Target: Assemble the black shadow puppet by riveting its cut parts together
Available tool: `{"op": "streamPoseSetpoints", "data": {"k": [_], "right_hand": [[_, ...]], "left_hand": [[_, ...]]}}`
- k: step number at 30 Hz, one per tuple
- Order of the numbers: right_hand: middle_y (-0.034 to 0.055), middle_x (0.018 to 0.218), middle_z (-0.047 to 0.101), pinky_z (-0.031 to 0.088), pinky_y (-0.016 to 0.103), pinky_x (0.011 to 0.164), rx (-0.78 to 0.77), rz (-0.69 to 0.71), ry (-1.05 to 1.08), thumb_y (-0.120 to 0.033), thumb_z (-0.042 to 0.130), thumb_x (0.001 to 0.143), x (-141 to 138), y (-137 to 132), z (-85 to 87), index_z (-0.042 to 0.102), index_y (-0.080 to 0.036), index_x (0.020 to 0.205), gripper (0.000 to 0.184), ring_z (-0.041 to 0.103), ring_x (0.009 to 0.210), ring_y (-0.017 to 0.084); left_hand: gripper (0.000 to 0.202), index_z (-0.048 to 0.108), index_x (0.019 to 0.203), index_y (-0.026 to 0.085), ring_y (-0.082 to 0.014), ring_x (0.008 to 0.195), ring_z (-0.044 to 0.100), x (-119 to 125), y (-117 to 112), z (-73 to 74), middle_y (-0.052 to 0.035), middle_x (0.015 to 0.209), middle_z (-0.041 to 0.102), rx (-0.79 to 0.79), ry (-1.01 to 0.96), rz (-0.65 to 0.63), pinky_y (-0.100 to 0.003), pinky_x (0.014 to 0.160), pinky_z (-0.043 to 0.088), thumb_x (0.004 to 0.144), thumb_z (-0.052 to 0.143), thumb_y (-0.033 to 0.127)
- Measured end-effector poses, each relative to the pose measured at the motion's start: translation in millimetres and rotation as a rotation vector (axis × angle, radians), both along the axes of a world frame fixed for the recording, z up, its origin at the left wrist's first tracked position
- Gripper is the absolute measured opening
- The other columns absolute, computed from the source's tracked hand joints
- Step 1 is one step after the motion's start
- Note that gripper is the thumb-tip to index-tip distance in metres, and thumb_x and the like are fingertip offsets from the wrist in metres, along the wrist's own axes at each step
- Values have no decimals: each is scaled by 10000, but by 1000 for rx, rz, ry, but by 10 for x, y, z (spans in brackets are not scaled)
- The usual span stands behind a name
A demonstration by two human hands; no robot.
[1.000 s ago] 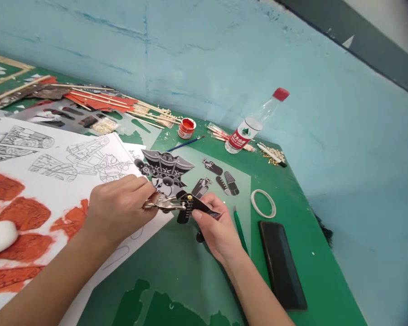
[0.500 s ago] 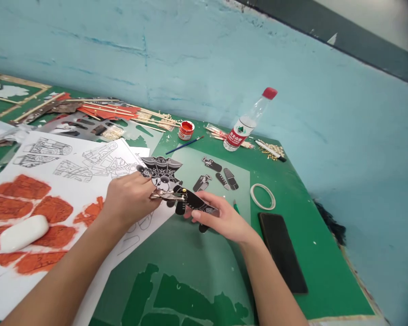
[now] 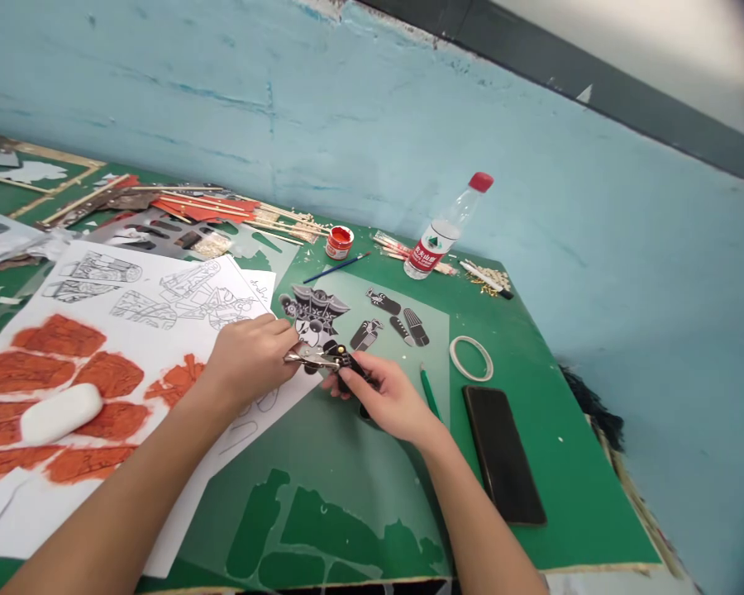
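Observation:
My left hand (image 3: 253, 357) is closed around a small silver plier-like tool (image 3: 313, 359), whose jaws reach the puppet's neck area. A flat paper puppet (image 3: 316, 310) in black and grey, with a crown-like headdress and a white face, stands out beyond my left fingers. My right hand (image 3: 389, 398) pinches the puppet's black lower part between thumb and fingers, hiding much of it. A round gold-coloured spot (image 3: 341, 350) shows near the tool's tip. Loose black cut-out pieces (image 3: 367, 334) lie on a translucent sheet (image 3: 322, 430) just beyond my hands.
White drawing sheets (image 3: 179, 463) with orange-painted shapes spread at left, a white oval object (image 3: 62, 413) on top. Behind stand a red paint jar (image 3: 339, 243), a brush (image 3: 336, 268) and a bottle (image 3: 432, 240). A green pencil (image 3: 430, 390), tape ring (image 3: 471, 359) and phone (image 3: 504, 454) lie right.
My right hand has shifted slightly left, closer to the tool, and covers more of the puppet's black part. The green pencil is more exposed. The whole view has shifted slightly.

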State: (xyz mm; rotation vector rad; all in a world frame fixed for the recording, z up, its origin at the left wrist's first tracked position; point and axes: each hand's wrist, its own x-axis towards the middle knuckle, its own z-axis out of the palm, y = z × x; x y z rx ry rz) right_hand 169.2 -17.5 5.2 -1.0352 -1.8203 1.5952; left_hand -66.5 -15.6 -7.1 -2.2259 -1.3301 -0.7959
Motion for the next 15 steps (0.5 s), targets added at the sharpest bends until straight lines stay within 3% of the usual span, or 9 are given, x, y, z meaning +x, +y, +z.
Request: {"op": "streamPoseSetpoints", "data": {"k": [3, 8, 15], "right_hand": [[61, 1024, 745, 521, 328, 833, -44, 34, 86, -455, 479, 1066, 26, 4, 31, 664, -216, 1079, 303, 667, 894, 179], [21, 887, 711, 510, 299, 762, -114, -23, 114, -472, 518, 1055, -6, -39, 3, 577, -225, 1023, 256, 629, 769, 146], [41, 929, 757, 500, 286, 751, -50, -104, 69, -451, 528, 1053, -59, -74, -29, 575, -229, 999, 233, 629, 784, 144]], "left_hand": [[218, 596, 638, 205, -176, 558, 607, -42, 16, 3, 7, 569, 634, -40, 15, -13, -302, 477, 286, 829, 548, 112], [221, 595, 643, 208, -168, 546, 591, -59, 17, 6, 20, 553, 608, -27, 29, -11, -303, 475, 297, 823, 537, 94], [264, 556, 613, 208, -153, 524, 573, -48, 8, 42, 25, 529, 570, 7, 28, 20, -301, 463, 287, 855, 538, 102]]}}
